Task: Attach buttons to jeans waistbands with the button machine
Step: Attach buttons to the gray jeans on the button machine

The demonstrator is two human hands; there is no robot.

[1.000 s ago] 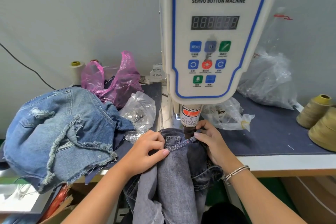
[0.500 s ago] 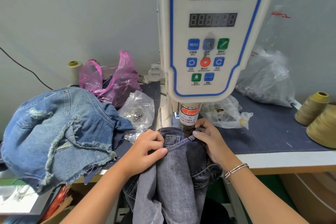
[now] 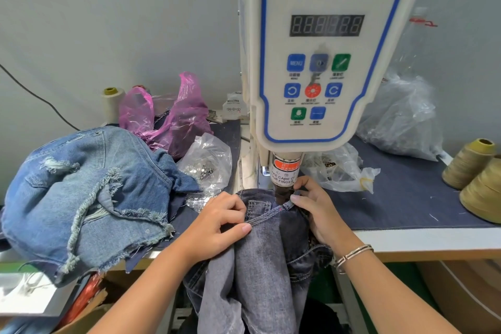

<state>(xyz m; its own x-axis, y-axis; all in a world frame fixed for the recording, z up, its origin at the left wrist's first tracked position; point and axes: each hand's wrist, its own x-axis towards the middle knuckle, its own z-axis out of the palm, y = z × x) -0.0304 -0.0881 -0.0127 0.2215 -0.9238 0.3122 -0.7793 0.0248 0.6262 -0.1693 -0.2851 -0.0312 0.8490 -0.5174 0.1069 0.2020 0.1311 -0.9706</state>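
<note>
The servo button machine (image 3: 322,49) stands before me at the counter's front edge, a smooth white plastic head with a blue outline, a dark number display and eight coloured keys. Its round post, wrapped in a warning label, comes down onto the waistband. The counter (image 3: 406,198) is covered in dark blue woven cloth with a pale front rim. At its left end lies a heap of light blue denim (image 3: 81,198), ripped and frayed along its hems. The dark grey jeans (image 3: 260,266), washed and faded with pale stitching, hang over the front edge, their waistband (image 3: 267,218) stretched flat under the post. My left hand (image 3: 217,228) pinches the waistband with curled fingers and thumb; my right hand (image 3: 317,209) grips its other end beside the post, a thin metal bracelet (image 3: 352,253) on the wrist. Two olive thread cones (image 3: 471,163) sit at the right edge, and one cream spool (image 3: 112,103) at the back left. There are three clear crinkled plastic bags, the nearest one left of the machine (image 3: 208,160) holding small metal buttons, and one pink bag (image 3: 176,116).
</note>
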